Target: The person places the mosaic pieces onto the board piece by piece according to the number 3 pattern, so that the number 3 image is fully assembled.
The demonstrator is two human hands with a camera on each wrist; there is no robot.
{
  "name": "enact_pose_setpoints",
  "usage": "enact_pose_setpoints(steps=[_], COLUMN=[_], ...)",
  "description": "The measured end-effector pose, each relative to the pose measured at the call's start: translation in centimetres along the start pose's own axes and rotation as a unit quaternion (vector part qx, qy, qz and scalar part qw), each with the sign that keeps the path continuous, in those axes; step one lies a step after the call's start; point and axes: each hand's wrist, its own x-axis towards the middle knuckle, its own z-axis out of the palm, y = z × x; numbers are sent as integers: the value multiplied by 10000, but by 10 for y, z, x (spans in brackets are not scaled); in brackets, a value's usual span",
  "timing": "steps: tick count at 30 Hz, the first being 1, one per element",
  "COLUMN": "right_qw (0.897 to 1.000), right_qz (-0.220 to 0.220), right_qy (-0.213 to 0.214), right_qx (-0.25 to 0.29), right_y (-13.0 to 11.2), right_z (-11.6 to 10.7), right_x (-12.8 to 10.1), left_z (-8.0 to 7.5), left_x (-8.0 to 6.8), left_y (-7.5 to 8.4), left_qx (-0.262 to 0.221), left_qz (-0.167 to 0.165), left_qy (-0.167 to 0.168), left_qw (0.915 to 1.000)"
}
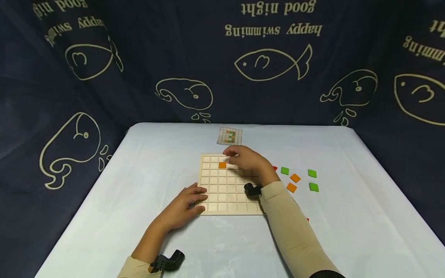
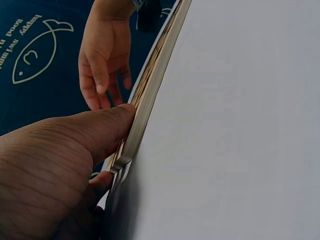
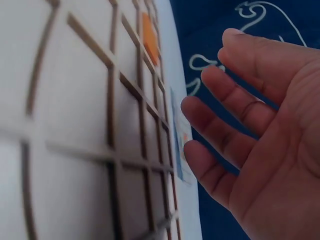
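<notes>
a person's left hand (image 1: 184, 206) rests with straight fingers against the near left edge of a wooden grid board (image 1: 227, 184) lying on the pale counter (image 1: 139, 173), thumb pressed to the board's rim. the right hand (image 1: 245, 159), fingers relaxed and holding nothing, hovers over the board's far rows just beside a single orange tile (image 1: 222, 165) set in a cell. loose green and orange tiles (image 1: 295, 178) lie right of the board, a pattern card (image 1: 230, 136) beyond it.
</notes>
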Motion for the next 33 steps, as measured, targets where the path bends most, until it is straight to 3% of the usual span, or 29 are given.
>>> enact_pose_setpoints(steps=[9,21,33], right_qw=[9986,9923,9851], right_qz=[300,843,1474], right_qy=[403,882,822], right_qx=[137,-216,-321], right_y=[14,33,59], right_z=[-23,-67,-82], right_x=[-31,-73,-110], left_z=[1,2,2], left_x=[1,1,0], left_y=[2,3,2], left_qx=[48,38,10], left_qz=[-27,-208,-265], left_qy=[-4,-44,-52], left_qw=[10000,9998,9996])
